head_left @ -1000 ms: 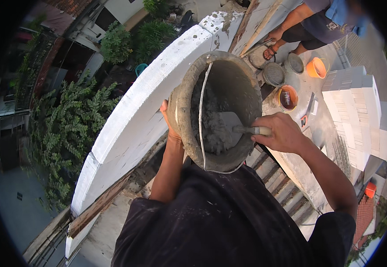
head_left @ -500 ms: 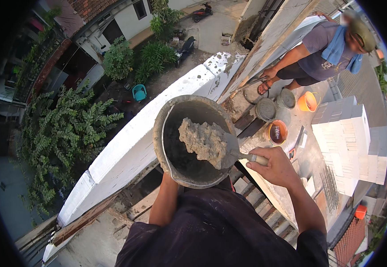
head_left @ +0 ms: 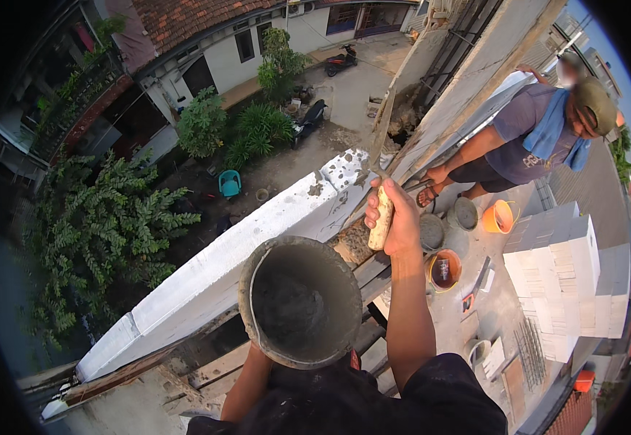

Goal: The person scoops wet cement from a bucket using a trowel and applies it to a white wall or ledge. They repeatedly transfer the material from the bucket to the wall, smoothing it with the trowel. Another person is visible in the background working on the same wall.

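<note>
My right hand point(head_left: 401, 217) is closed round the pale wooden handle point(head_left: 381, 221) of a trowel, raised over the far end of a white block wall point(head_left: 214, 250). The trowel's blade point(head_left: 382, 134) points away from me and shows nearly edge-on. Grey mortar point(head_left: 319, 187) is spattered on the wall top just left of it. Against my body, a round bucket point(head_left: 246, 297) leans near the wall, with wet mortar point(head_left: 294, 308) inside. My left hand point(head_left: 256, 360) holds the bucket from its near side; the fingers are hidden behind it.
A co-worker point(head_left: 533, 134) in a cap bends over at the far right. Mortar pails point(head_left: 463, 214), orange buckets point(head_left: 500, 217), a handsaw point(head_left: 479, 283) and stacked white blocks point(head_left: 551, 279) stand or lie on the right. Beyond the wall, a yard point(head_left: 272, 170) lies far below.
My right hand has swung the trowel away from the bucket, up and forward to the wall's far end. The mortar heap no longer shows on the blade. The bucket sits lower in view.
</note>
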`<state>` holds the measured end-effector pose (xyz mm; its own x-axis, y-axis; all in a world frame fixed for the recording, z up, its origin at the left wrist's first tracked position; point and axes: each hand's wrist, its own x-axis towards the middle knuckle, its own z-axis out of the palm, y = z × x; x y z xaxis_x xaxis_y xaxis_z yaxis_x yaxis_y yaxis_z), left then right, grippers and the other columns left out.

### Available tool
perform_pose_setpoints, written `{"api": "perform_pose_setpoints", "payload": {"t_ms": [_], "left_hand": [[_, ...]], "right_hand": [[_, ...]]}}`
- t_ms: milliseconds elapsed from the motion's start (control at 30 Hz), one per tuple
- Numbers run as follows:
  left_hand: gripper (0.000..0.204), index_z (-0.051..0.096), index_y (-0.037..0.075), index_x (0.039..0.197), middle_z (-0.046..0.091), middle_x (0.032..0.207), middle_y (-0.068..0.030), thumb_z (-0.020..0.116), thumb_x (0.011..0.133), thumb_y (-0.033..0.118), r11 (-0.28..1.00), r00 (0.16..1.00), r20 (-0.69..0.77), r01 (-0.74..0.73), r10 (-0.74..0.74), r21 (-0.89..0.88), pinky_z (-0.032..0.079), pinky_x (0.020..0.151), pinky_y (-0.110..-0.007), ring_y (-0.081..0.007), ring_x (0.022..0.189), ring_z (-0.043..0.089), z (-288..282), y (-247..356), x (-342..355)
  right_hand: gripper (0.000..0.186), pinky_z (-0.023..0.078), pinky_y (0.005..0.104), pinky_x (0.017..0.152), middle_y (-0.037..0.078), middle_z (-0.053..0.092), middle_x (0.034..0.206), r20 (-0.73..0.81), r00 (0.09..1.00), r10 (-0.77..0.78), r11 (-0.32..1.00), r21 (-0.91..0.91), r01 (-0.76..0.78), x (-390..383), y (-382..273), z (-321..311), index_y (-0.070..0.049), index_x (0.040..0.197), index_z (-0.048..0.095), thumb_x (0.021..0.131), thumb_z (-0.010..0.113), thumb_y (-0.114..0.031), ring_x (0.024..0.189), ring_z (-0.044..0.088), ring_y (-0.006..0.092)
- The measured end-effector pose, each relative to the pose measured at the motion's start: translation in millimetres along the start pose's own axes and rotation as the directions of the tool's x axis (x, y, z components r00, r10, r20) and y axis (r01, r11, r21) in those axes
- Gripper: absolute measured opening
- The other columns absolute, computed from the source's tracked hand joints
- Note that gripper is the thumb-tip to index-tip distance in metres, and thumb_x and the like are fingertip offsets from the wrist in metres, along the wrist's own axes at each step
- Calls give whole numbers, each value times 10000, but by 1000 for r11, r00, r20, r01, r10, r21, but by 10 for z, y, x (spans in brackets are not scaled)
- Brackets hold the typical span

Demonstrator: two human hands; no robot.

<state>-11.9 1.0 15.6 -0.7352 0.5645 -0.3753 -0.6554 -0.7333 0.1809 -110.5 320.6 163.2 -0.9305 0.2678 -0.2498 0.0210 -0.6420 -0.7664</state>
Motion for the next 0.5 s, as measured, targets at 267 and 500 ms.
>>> {"api": "perform_pose_setpoints", "payload": {"t_ms": [267, 500], "left_hand": [[783, 454, 125, 1594, 590, 1507, -158, 441, 1014, 650, 992, 996, 79, 50, -41, -119, 536, 1114, -509, -332, 1319, 631, -110, 11, 16], [856, 467, 127, 1590, 619, 1482, -165, 454, 973, 721, 991, 986, 112, 131, -126, -40, 550, 1097, -512, -342, 1285, 662, 169, 166, 138]], "right_hand": [[295, 488, 295, 603, 30, 644, 786, -48, 997, 60, 411, -909, -69, -1716, -958, 218, 0, 1048, 727, 1003, 718, -291, 667, 621, 124], [157, 557, 379, 714, 64, 729, 862, 589, 779, 214, -890, -211, 404, -1848, -675, 787, -58, 955, 761, 817, 742, -130, 832, 724, 261]]}}
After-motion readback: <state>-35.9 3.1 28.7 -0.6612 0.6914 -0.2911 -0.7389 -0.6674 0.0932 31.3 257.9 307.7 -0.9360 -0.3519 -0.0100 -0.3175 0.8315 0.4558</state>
